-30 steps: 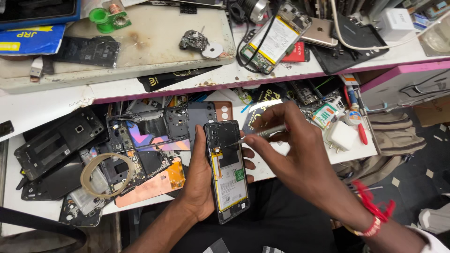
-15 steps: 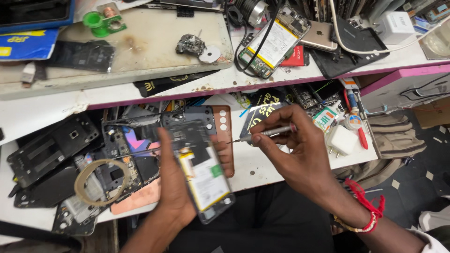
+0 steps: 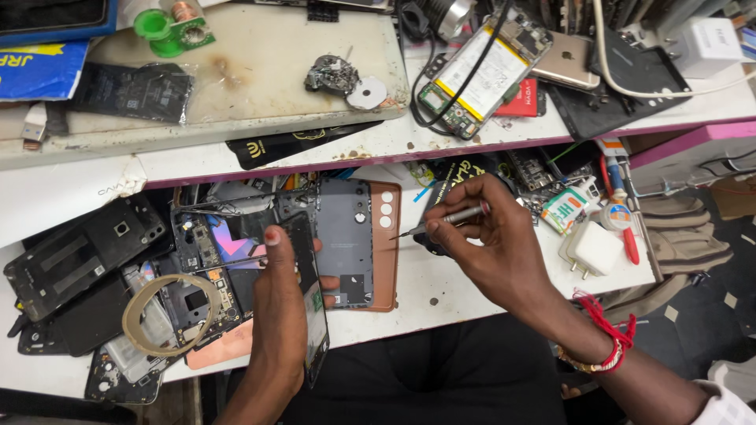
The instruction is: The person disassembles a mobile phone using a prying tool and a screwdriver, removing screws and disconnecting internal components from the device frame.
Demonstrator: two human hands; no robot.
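Both my hands are busy: left hand [image 3: 282, 303] has turned the opened phone [image 3: 312, 315] edge-on at lower centre, right hand [image 3: 488, 244] still pinching the screwdriver [image 3: 441, 220], now lifted away.

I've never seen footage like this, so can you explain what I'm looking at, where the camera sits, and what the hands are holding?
There is no machine here: a person works with bare hands, filmed by a camera on their head looking down. The left hand holds an opened black phone with its insides showing, turned nearly edge-on. The right hand holds a slim silver screwdriver. On the white workbench lie a grey phone back cover, a ring of tan tape, a white charger plug and many dismantled phone parts. A shelf above carries more phones.
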